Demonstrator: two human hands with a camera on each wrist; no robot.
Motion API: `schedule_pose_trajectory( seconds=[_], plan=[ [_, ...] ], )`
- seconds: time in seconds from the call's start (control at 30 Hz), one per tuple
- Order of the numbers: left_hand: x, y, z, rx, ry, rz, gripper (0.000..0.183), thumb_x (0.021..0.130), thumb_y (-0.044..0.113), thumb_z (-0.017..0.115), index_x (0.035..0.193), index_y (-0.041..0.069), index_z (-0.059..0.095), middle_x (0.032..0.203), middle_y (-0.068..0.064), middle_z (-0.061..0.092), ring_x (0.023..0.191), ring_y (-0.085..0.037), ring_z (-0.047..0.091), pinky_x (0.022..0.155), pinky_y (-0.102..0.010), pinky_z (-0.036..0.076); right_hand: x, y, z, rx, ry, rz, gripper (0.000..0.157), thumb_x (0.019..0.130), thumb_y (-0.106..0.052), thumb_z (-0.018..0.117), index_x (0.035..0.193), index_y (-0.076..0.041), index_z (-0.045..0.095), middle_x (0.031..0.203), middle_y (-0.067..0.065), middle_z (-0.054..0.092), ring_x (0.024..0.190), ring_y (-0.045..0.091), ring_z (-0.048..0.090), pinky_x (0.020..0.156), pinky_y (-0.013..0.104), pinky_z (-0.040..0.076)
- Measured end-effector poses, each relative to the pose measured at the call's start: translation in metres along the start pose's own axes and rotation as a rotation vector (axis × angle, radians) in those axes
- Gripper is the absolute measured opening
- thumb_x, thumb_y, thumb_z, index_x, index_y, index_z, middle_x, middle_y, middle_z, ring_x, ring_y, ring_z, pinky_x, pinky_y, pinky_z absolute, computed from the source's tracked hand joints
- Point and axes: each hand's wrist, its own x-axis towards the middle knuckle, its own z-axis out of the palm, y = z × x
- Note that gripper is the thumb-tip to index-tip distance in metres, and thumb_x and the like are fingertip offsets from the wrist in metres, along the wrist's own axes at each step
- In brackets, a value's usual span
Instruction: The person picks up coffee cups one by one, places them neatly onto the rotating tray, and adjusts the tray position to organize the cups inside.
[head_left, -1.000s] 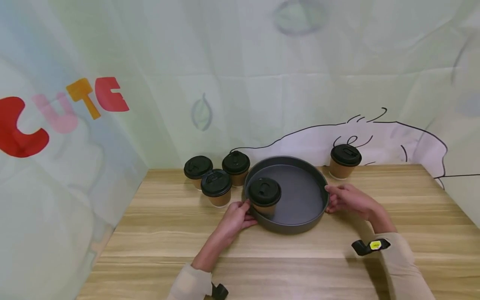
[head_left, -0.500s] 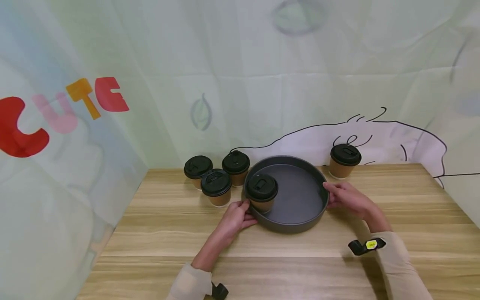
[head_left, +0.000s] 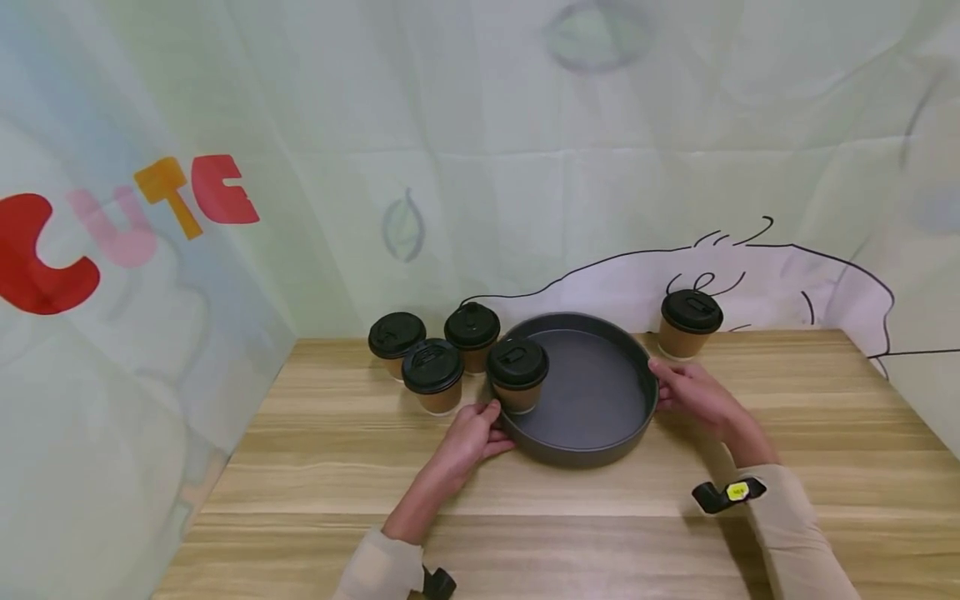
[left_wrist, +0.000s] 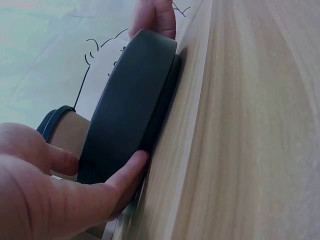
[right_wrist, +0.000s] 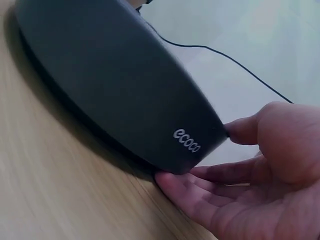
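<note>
A round dark grey turntable tray [head_left: 577,455] with a raised rim stands on the wooden table, a narrower base showing under its wall in the left wrist view. Inside it, by the left rim, one lidded paper coffee cup [head_left: 517,375] stands upright. My left hand [head_left: 467,437] grips the tray's front left side, thumb at the rim and fingers along the lower edge. Opposite, my right hand [head_left: 697,396] holds the right side, with its thumb on the rim and fingertips under the wall beside white "ecoco" lettering [right_wrist: 186,140].
Three more lidded cups cluster left of the tray: a front cup [head_left: 433,379], a back left cup [head_left: 396,342] and a back right cup [head_left: 472,333]. Another cup [head_left: 688,323] stands at the back right near the printed curtain [head_left: 480,208].
The cup in the tray has travelled along the left rim, backward and slightly left, as the tray turns clockwise. My right hand has shifted slightly; the left stays in place.
</note>
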Motion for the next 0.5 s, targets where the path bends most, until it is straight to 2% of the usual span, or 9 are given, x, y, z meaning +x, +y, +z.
schedule_pose_trajectory(
  seconds=[0.07,0.17,0.3,0.37,0.5],
  plan=[
    [0.001,0.000,0.000,0.000,0.003,-0.002,0.049,0.105,0.018,0.033,0.137,-0.018,0.026,0.124,-0.031,0.044,0.090,-0.023,0.057,0.090,-0.043,0.049,-0.001,0.001,-0.001,0.008,-0.030,-0.007,0.057,0.103,-0.034,0.042,0.121,0.020,0.044,0.092,0.011,0.065,0.085,0.015,0.065,0.082,0.031,0.053],
    [0.001,0.000,0.001,-0.002,0.008,-0.006,0.049,0.105,0.018,0.033,0.138,-0.018,0.025,0.124,-0.030,0.044,0.090,-0.023,0.057,0.089,-0.042,0.050,-0.004,0.001,-0.007,0.023,-0.118,-0.003,0.051,0.103,-0.028,0.043,0.119,0.021,0.044,0.094,0.013,0.066,0.088,0.018,0.066,0.084,0.036,0.053],
    [0.002,-0.001,0.000,0.000,0.011,-0.013,0.050,0.106,0.018,0.033,0.139,-0.018,0.023,0.124,-0.031,0.045,0.091,-0.024,0.057,0.089,-0.043,0.050,-0.009,0.002,-0.014,0.010,-0.204,0.056,0.046,0.102,-0.025,0.048,0.115,0.019,0.048,0.095,0.018,0.068,0.090,0.026,0.067,0.084,0.040,0.053],
    [0.002,-0.001,0.000,0.002,0.013,-0.016,0.050,0.106,0.018,0.032,0.139,-0.018,0.023,0.125,-0.032,0.046,0.092,-0.024,0.058,0.090,-0.043,0.049,-0.009,0.002,-0.014,0.001,-0.205,0.070,0.047,0.101,-0.027,0.049,0.114,0.018,0.049,0.095,0.018,0.067,0.090,0.026,0.067,0.084,0.041,0.053],
    [0.002,0.000,0.001,0.004,0.015,-0.015,0.050,0.106,0.019,0.032,0.139,-0.018,0.024,0.125,-0.032,0.046,0.093,-0.024,0.057,0.090,-0.043,0.049,-0.006,0.002,-0.010,0.007,-0.135,0.042,0.055,0.101,-0.032,0.048,0.121,0.019,0.046,0.099,0.018,0.065,0.091,0.023,0.066,0.085,0.038,0.052]
  ],
)
